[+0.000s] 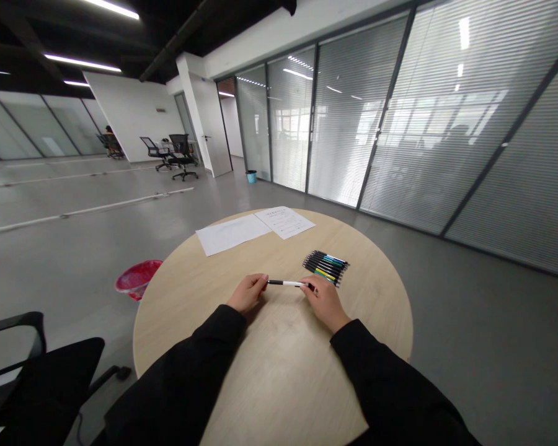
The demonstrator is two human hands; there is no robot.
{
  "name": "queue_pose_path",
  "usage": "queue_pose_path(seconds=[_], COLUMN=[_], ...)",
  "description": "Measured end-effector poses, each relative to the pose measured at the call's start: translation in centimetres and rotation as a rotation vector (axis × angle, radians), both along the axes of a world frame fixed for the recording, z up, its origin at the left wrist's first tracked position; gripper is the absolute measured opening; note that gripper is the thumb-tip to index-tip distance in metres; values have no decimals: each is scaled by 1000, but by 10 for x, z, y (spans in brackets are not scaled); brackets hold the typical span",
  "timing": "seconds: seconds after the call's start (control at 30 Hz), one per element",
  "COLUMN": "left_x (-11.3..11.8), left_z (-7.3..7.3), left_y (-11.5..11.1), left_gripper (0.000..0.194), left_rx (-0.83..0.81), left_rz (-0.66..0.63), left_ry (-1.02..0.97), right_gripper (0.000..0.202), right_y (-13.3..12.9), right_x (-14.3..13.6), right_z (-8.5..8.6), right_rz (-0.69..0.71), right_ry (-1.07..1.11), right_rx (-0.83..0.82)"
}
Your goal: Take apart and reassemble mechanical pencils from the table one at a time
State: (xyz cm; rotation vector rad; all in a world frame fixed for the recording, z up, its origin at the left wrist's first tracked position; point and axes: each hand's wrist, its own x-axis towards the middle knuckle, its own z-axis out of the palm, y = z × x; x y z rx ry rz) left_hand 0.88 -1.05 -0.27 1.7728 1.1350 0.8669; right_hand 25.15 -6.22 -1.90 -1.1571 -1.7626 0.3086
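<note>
A black-and-white pen (286,283) is stretched level between my two hands above the round wooden table (186,310). My left hand (248,293) pinches its black end at the tip. The other end sits in the fingers of my right hand (324,302), which partly cover it. Just beyond my right hand lies a row of several pens (326,266), side by side, mostly black with blue, green and yellow parts.
Two sheets, a blank paper (230,235) and a printed paper (286,222), lie at the table's far side. A red bin (137,279) stands on the floor at left, a black chair (41,384) nearer. Glass partitions (348,111) with blinds rise behind.
</note>
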Motion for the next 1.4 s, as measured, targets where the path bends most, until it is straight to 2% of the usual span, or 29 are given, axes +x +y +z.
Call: queue_pose_path(seconds=[0.23,0.33,0.47,0.6,0.9,1.07,1.4], left_x=[2,2,1,-2,1,1,-1], left_z=[-3,-3,-3,-4,-5,-2,0], left_y=[0,0,2,4,2,2,2], left_gripper=[32,30,41,50,34,48,51], left_rx=[20,2,31,1,-7,3,6], left_rz=[-59,-52,43,16,-22,37,-42], left_ry=[-161,-198,-72,22,-162,-53,-15], right_gripper=[16,17,16,16,17,16,16], right_y=[1,1,1,0,-1,-1,-1], right_x=[1,0,0,0,0,-1,-1], right_z=[-1,-2,-1,0,2,1,1], right_rz=[-8,-12,-15,-9,-2,0,-4], right_ry=[-4,-3,-2,7,20,21,28], right_rx=[-7,-7,-3,-7,-24,-24,-16])
